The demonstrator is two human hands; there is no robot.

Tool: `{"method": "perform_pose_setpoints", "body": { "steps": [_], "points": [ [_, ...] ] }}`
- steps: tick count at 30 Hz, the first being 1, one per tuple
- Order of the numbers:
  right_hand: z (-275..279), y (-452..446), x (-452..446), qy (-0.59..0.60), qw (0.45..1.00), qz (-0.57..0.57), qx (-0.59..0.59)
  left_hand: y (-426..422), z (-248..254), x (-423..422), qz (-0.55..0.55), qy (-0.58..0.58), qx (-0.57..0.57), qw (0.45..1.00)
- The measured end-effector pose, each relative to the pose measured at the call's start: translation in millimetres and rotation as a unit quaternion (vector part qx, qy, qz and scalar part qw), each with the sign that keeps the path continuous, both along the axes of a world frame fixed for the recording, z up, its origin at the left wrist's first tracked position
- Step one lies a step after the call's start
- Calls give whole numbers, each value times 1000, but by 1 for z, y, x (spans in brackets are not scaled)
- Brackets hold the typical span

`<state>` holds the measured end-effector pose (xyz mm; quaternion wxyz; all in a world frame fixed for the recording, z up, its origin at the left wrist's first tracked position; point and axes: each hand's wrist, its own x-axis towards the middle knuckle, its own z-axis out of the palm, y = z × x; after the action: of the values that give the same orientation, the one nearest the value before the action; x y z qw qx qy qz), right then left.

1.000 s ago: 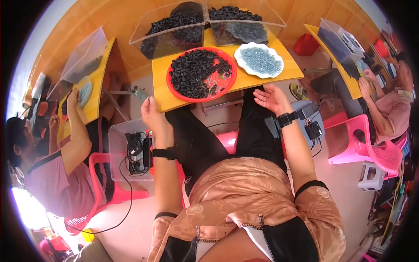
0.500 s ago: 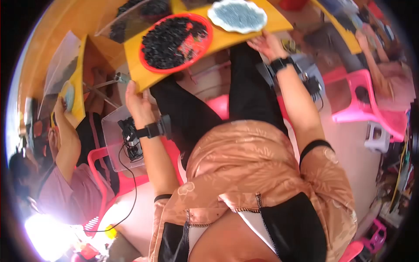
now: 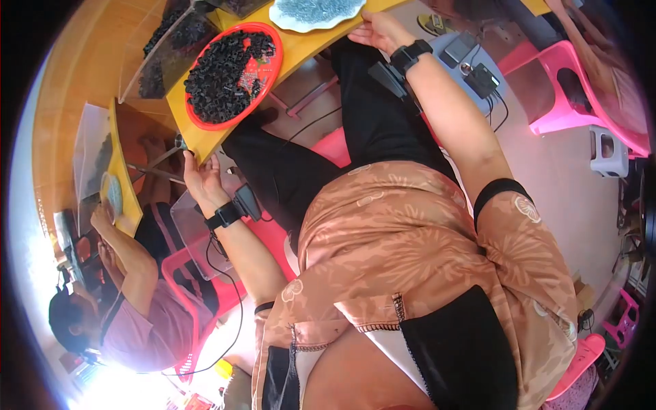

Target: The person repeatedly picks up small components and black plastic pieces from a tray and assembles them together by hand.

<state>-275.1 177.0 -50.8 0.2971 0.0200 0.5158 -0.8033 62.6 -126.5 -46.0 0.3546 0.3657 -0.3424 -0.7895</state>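
My left hand [image 3: 203, 183] is at the near left corner of a yellow table [image 3: 311, 51], thumb at the edge and fingers curled beneath it. Farther right, my right hand [image 3: 380, 31] grips the near edge of the same tabletop, its fingers partly under the board. Between my hands lies a round red tray [image 3: 276, 80] heaped with small black parts [image 3: 222, 78]. Beside it, near my right hand, rests a white scalloped plate [image 3: 301, 27] of small bluish-clear pieces [image 3: 318, 8]. Black straps with small devices circle both wrists.
At left, another person [image 3: 147, 314] sits at a second yellow table [image 3: 121, 171]. A pink chair [image 3: 567, 89] and white stool [image 3: 607, 154] stand at right. Black boxes with cables [image 3: 482, 78] lie beside my right leg. A clear bin [image 3: 195, 232] is at left.
The view has turned, and the table with its tray and plate appears farther left and higher. Both hands stay at the table's edge.
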Motion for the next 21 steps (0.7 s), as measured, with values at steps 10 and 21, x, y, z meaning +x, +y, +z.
{"method": "perform_pose_setpoints", "body": {
  "steps": [10,21],
  "points": [
    [3,5,0,-12,998,2,54,21,12,-12,89,-36,-3,995],
    [23,6,11,-34,991,-24,126,53,43,-28,196,-77,39,977]
  ]
}}
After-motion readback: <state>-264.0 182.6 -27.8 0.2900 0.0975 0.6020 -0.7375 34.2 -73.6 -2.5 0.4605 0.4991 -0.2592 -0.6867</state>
